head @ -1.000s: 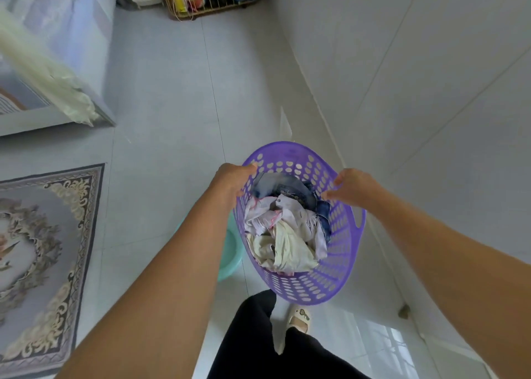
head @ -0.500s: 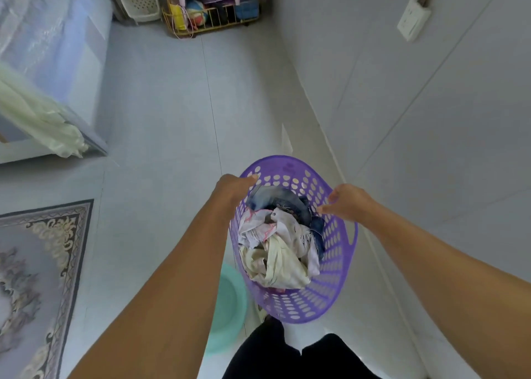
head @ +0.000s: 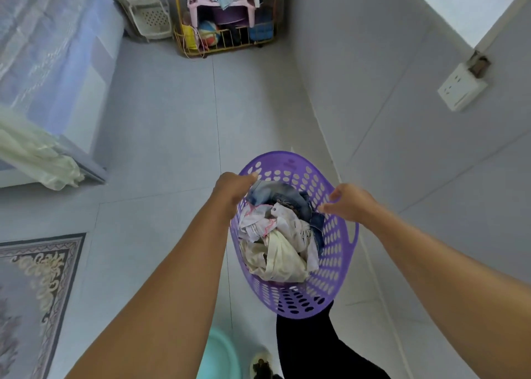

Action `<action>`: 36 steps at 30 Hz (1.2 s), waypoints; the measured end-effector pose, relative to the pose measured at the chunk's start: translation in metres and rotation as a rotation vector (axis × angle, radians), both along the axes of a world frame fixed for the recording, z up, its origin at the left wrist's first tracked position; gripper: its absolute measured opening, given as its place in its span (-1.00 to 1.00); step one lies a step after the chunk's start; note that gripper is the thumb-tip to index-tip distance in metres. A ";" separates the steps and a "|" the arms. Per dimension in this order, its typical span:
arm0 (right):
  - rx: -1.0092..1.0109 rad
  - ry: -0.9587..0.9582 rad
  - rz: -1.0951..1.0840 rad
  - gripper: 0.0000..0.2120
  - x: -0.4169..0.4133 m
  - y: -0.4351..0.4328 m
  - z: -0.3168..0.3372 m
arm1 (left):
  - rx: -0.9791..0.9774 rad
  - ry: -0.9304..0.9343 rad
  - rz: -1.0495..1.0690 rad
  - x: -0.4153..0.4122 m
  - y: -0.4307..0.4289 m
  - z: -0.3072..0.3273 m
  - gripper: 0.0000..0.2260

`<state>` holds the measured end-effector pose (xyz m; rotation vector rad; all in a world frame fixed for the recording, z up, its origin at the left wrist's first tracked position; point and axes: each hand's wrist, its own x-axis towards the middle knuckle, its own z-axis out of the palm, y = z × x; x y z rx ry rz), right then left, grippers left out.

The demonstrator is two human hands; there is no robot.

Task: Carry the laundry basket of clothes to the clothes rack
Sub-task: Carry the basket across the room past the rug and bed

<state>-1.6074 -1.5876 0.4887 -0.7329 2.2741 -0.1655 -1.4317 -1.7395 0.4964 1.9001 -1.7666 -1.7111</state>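
While the floor (head: 161, 126) of pale tiles fills most of the frame, a purple laundry basket (head: 330, 263) is seen held in the lower centre, lifted clear of the tiles. Its left rim is gripped by the left hand (head: 232, 186), whose fingers are curled over the perforated edge; its right rim is gripped by the right hand (head: 349, 202), with the thumb and fingers closed on the plastic. Inside the basket a heap of clothes (head: 275, 235) is carried: blue denim at the far side, white and cream pieces nearer the wearer. A black trouser leg (head: 310, 350) is seen under the basket at the bottom of the frame, and a light slipper (head: 260, 363) just to its left. A teal basin (head: 221, 358) is partly hidden behind the left forearm at the bottom edge. At the top centre of the frame, well apart from the basket, a clothes rack (head: 227, 13) with a yellow wire base is seen, with hanging garments and a pink stool (head: 221, 8) within it. A white plastic shelf (head: 149, 13) stands just to its left. A bed (head: 43, 62) occupies the upper left, a patterned rug (head: 31, 292) the lower left, and a white socket (head: 461, 90) is fixed to the wall at the upper right.
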 end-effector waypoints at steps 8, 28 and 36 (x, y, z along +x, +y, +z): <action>0.044 0.046 0.184 -0.48 -0.101 -0.131 0.012 | -0.011 0.011 0.113 -0.089 -0.109 0.002 -0.51; 0.044 0.034 0.223 -0.48 -0.237 -0.462 0.009 | 0.004 -0.052 0.118 -0.223 -0.427 -0.014 -0.46; 0.043 0.016 0.184 -0.48 -0.299 -0.579 0.014 | -0.042 -0.036 0.112 -0.294 -0.559 -0.010 -0.45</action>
